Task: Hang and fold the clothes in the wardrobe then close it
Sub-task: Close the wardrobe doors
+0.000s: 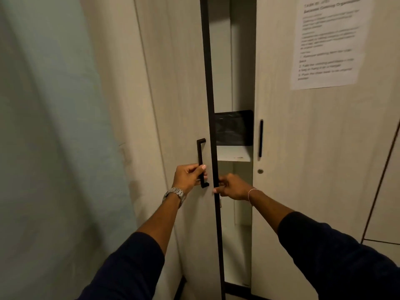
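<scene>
The wardrobe's left door [179, 83] stands slightly ajar, its dark edge facing me. My left hand [188, 177] grips the black bar handle [201, 156] near its lower end. Fingers of my right hand [230, 187] are curled round the door's dark edge just below handle height. The right door [313, 148] is shut, with a thin black handle [261, 138] and a lock [260, 171]. Through the narrow gap I see a white shelf [232, 153] with a dark bag or folded item [233, 127] on it. No other clothes show.
A pale curtain [54, 137] hangs at the left, close to the open door. A printed sheet of paper [329, 40] is taped to the right door. A further cabinet panel [387, 202] with dark seams lies at far right.
</scene>
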